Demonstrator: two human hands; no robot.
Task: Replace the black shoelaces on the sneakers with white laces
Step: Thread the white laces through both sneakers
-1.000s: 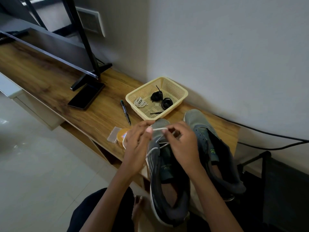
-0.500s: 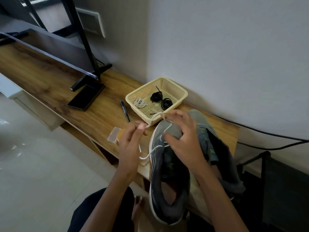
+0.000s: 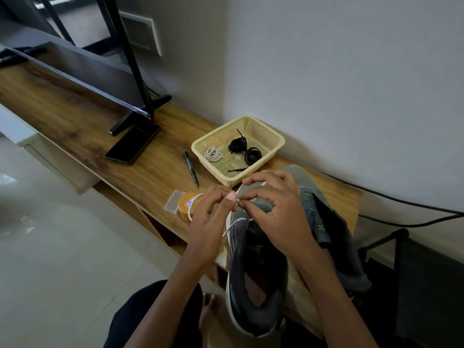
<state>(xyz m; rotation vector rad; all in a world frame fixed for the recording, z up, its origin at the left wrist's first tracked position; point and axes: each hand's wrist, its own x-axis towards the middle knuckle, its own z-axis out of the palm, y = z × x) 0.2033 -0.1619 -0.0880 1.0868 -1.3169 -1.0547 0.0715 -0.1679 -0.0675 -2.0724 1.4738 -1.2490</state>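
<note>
Left hand (image 3: 208,222) and right hand (image 3: 278,217) pinch one white lace (image 3: 234,223) at the sneaker (image 3: 237,249) toe.
Thumb and forefinger of both hands close on it, other fingers loose, probably to steer its tip into a low eyelet; the sneaker lies on the worktop (image 3: 155,177) edge just in front of the basket (image 3: 266,128), heel toward the person, while the black laces (image 3: 252,155) lie coiled inside it.

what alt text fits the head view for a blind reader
The left hand and right hand pinch a white lace above a grey sneaker on a wooden shelf. Behind, a cream basket holds coiled black laces and a white coil.
</note>
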